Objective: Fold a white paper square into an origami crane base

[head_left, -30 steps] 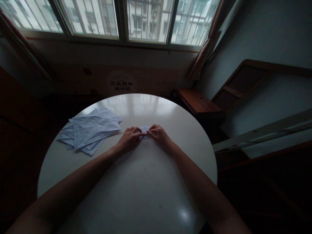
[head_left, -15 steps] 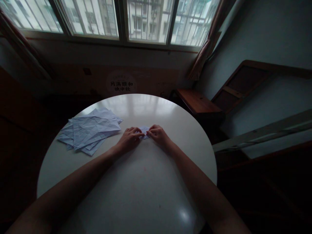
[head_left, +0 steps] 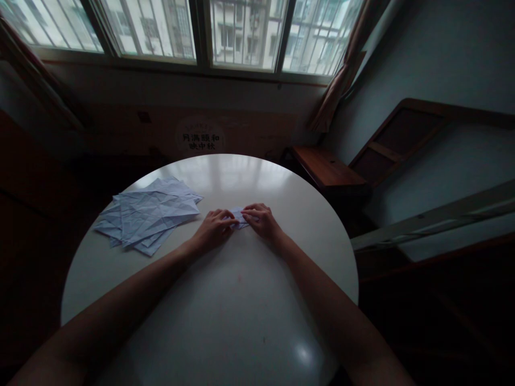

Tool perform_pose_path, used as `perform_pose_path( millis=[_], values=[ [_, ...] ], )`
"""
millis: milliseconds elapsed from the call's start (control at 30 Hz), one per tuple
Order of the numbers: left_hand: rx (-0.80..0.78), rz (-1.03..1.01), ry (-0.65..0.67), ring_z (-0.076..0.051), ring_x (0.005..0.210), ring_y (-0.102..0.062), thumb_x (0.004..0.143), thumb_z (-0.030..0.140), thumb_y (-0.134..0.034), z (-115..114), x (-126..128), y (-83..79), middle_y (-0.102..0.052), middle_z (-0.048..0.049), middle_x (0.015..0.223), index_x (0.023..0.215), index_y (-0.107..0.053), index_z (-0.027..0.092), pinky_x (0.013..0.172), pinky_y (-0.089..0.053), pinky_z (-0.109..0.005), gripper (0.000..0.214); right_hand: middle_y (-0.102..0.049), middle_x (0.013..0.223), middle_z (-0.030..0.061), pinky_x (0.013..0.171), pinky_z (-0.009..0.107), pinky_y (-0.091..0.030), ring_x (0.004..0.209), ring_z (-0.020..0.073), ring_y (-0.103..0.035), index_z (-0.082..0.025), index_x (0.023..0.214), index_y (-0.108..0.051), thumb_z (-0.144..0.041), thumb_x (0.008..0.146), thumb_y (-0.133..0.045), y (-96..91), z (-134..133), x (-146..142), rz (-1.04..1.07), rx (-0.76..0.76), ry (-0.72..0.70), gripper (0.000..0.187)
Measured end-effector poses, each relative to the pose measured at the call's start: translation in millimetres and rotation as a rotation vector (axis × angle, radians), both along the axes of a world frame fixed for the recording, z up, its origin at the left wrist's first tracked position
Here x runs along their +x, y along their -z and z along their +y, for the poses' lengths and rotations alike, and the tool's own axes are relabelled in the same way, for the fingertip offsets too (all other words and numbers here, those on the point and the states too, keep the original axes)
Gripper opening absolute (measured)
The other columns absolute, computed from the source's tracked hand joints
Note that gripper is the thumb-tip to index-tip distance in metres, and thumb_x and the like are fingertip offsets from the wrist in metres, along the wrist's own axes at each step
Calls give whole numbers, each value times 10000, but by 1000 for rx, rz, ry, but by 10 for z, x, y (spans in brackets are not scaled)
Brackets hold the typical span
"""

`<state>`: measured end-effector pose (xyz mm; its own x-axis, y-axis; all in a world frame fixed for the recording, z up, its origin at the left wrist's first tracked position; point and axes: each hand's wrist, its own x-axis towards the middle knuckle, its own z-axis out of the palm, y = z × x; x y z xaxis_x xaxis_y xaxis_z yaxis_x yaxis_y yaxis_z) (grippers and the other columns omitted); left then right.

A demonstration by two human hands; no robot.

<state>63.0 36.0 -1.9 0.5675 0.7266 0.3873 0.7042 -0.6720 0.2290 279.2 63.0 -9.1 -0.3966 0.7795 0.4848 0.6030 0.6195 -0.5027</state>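
Observation:
A small folded piece of white paper point(head_left: 238, 216) lies on the round white table point(head_left: 241, 311), between my two hands. My left hand point(head_left: 214, 227) has its thumb and fingers closed on the paper's left side. From the right, my right hand point(head_left: 261, 220) grips the other side, its thumb below and its fingers stretched a little over the top. Part of the paper is hidden under the fingers. Left of my left hand is a loose pile of creased white paper sheets point(head_left: 156, 209).
A brown wooden bench point(head_left: 325, 167) stands beyond the table's right far edge. Behind the table, a large cardboard box point(head_left: 249, 128) leans below a barred window point(head_left: 241, 35). Curtains point(head_left: 336, 88) hang at both sides, and a wooden frame point(head_left: 402, 134) is by the right wall.
The fingers of my right hand have straightened and spread slightly over the paper, from a tighter pinch. My left hand and the pile stay where they were.

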Motion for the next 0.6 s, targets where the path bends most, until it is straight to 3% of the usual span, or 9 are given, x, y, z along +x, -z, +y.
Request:
perform_pose_path(
  millis=[100,367,600],
  values=[
    [16,-19,15,-231,1067,-545,826,128,-558,0,6,4,-635,-57,1145,1140,-675,297,925,-421,-401,375,-696,1115,60,949,397,-365,1067,219,-562,-277,1048,-733,-362,905,-586,8,-14,-10,-64,-6,-23,222],
    [20,40,69,-230,1105,-535,859,164,-543,-20,27,13,-650,-44,1183,1236,-600,296,990,-352,-425,403,-707,1111,51,927,407,-328,1043,228,-551,-295,1023,-742,-417,917,-557,-32,-67,-24,-128,-23,6,245],
    [28,50,11,-255,1149,-505,895,255,-530,-52,34,-22,-643,-55,1200,1190,-630,289,1025,-277,-475,313,-741,909,89,910,407,-296,992,240,-554,-244,1029,-741,-516,902,-533,-112,-93,-31,-185,33,76,365]
  ],
)
